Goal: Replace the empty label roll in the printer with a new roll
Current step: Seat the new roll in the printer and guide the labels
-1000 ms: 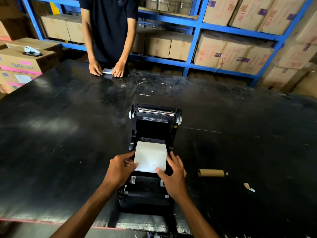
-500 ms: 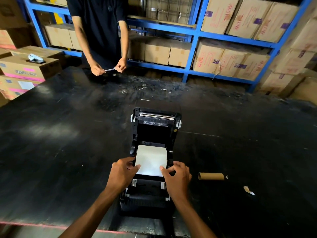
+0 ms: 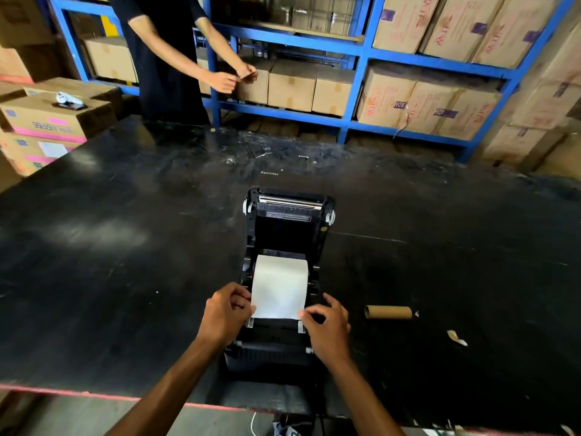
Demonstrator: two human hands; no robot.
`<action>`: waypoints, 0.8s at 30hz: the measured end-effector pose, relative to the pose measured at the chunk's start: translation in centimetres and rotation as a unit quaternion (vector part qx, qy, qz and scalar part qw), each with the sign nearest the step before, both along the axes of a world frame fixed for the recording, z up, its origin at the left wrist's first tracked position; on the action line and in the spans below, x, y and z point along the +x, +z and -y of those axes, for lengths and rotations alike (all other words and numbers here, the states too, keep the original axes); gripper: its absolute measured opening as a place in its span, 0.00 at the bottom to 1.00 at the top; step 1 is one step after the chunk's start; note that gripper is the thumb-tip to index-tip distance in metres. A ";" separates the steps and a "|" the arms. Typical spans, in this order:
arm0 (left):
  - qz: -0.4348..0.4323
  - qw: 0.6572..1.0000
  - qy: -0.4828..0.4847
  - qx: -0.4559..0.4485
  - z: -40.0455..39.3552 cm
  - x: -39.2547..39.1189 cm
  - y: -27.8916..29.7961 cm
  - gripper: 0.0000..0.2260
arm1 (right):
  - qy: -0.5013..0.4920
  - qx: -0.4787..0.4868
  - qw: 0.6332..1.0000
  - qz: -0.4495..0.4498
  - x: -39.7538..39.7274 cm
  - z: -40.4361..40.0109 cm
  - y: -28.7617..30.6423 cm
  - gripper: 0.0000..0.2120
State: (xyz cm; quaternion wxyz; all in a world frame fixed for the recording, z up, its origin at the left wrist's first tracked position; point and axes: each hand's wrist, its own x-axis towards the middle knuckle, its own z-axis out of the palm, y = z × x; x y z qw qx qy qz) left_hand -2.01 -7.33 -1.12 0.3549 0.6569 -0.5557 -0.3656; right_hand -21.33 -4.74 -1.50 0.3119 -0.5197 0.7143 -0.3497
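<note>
A black label printer (image 3: pixel 284 237) stands open on the black table (image 3: pixel 110 262), its lid tipped back away from me. White label paper (image 3: pixel 279 286) runs out of the roll bay toward me over the feed path. My left hand (image 3: pixel 228 313) pinches the paper's near left corner. My right hand (image 3: pixel 327 325) holds the near right corner, fingers curled at the paper guide. The empty brown cardboard core (image 3: pixel 388 312) lies on the table to the right of the printer.
A torn paper scrap (image 3: pixel 457 337) lies right of the core. A person in a dark shirt (image 3: pixel 163 58) stands at the table's far side, hands at the blue shelving (image 3: pixel 361 55) full of cartons. Stacked cartons (image 3: pixel 47 127) sit at the left.
My hands have drawn the paper's free end a little nearer to me and closed on its corners. The person opposite has turned from the table toward the shelves.
</note>
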 end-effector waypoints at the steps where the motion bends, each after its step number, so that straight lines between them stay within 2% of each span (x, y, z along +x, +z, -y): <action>1: 0.010 1.000 -0.005 -0.001 0.0 0.0 -0.1 0.06 | 0.000 0.007 1.000 -0.001 0.0 0.0 0.0 0.12; 7: 0.065 0.997 -0.019 -0.022 0.4 0.0 -0.9 0.11 | 0.007 0.022 0.999 0.030 -0.1 0.1 -0.5 0.08; 12: 0.089 0.995 -0.028 -0.034 0.6 -0.1 -1.0 0.11 | -0.012 0.026 0.999 0.023 0.1 0.4 -0.8 0.04; 15: 0.081 0.996 -0.044 -0.023 0.7 0.2 -0.8 0.10 | 0.003 0.044 0.999 0.004 -0.2 0.7 -0.8 0.03; 18: 0.071 0.995 -0.063 -0.016 0.6 0.5 -0.7 0.09 | 0.025 0.061 0.998 -0.004 -0.6 1.3 -0.7 0.06; 24: 0.018 0.998 -0.055 0.009 0.9 0.3 -0.3 0.13 | 0.043 0.069 0.994 0.070 -1.2 1.5 -1.2 0.10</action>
